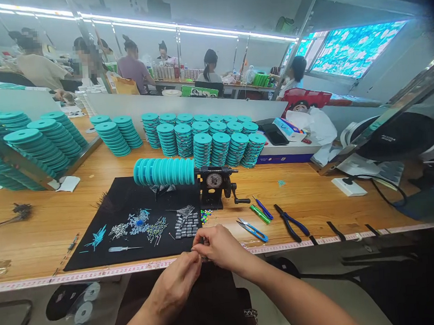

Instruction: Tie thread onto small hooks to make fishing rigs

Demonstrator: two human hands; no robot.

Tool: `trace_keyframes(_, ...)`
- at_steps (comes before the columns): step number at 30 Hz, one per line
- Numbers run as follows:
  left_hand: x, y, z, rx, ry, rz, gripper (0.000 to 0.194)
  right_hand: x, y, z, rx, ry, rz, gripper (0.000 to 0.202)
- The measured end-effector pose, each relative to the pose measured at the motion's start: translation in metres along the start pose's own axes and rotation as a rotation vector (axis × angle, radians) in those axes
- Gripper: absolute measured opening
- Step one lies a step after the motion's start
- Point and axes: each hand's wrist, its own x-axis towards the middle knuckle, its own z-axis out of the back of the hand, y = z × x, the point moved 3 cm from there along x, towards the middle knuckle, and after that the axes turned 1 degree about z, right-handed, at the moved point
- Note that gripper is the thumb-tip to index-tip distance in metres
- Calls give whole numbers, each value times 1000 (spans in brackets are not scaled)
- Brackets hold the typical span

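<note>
My left hand and my right hand meet at the table's front edge, fingertips pinched together. Whatever lies between them is too small to make out. Just beyond is a black mat with small piles: grey blocks, pins with beads, clear pieces, metal bits and teal strips. A small clear-handled tool rests near its front. Behind the mat stands a black hand-cranked winder carrying a row of teal spools.
Right of my hands lie blue thread snips, pliers, a green tube and a blue pen-like tool. Stacked teal spools line the back. A measuring tape runs along the front edge. Several people sit beyond the partition.
</note>
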Motion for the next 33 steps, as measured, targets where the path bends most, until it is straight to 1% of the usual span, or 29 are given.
trace_keyframes(3, 3, 5, 3, -33, 0, -16, 25, 6, 0, 1, 29, 41, -14, 7)
trace_keyframes(6, 8, 4, 4, -63, -17, -8, 21, 8, 3, 2, 30, 42, -24, 9)
trace_keyframes(8, 10, 2, 4, -126, -42, 91, 19, 5, 8, 6, 17, 9, -29, 10)
trace_keyframes(10, 10, 2, 5, -236, -63, 262, 17, -3, 14, 11, -4, -62, -34, 6)
trace_keyframes(11, 8, 2, 5, -299, -69, 353, 15, -10, 17, 15, -3, -139, -25, 4)
trace_keyframes(12, 7, 2, 5, -357, -72, 433, 14, -18, 20, 20, 11, -250, -6, 5)
trace_keyframes(15, 2, 0, 5, -483, -80, 615, 11, -52, 22, 29, 98, -682, 55, 10)
trace_keyframes(16, 2, 0, 5, -520, -85, 660, 11, -63, 20, 27, 127, -779, 44, 12)
trace_keyframes(17, 2, 0, 5, -553, -91, 696, 12, -71, 17, 21, 154, -810, 6, 15)
trace_keyframes(18, 2, -1, 5, -584, -98, 722, 13, -77, 12, 12, 200, -780, -53, 16)
trace_keyframes(19, 3, -1, 4, -615, -105, 740, 13, -80, 8, 1, 279, -698, -120, 17)
trace_keyframes(21, 5, -1, 4, -672, -111, 756, 14, -80, 0, -26, 553, -453, -229, 19)
trace_keyframes(22, 5, -1, 4, -694, -110, 759, 14, -78, -2, -38, 719, -329, -257, 25)
trace_keyframes(23, 5, -1, 4, -709, -108, 761, 14, -76, -2, -47, 868, -229, -268, 31)
trace_keyframes(24, 5, -1, 4, -715, -106, 759, 14, -75, -1, -52, 966, -166, -264, 33)
trace_keyframes(25, 5, 0, 5, -711, -105, 754, 14, -74, 0, -53, 985, -148, -251, 32)
trace_keyframes(26, 5, 1, 6, -699, -101, 748, 13, -74, 1, -51, 924, -169, -232, 27)
trace_keyframes(27, 5, 1, 7, -680, -98, 741, 13, -75, 2, -45, 807, -214, -206, 23)
trace_keyframes(29, 4, 3, 10, -646, -89, 731, 13, -78, 6, -33, 553, -313, -144, 22)
trace_keyframes(30, 4, 3, 11, -634, -82, 730, 13, -79, 6, -28, 492, -341, -127, 21)
trace_keyframes(31, 5, 3, 12, -628, -74, 732, 14, -79, 6, -27, 510, -340, -133, 19)
trace_keyframes(32, 5, 3, 13, -626, -66, 733, 14, -78, 5, -28, 602, -309, -160, 16)
trace_keyframes(33, 6, 3, 13, -623, -57, 732, 14, -76, 4, -32, 751, -251, -203, 17)
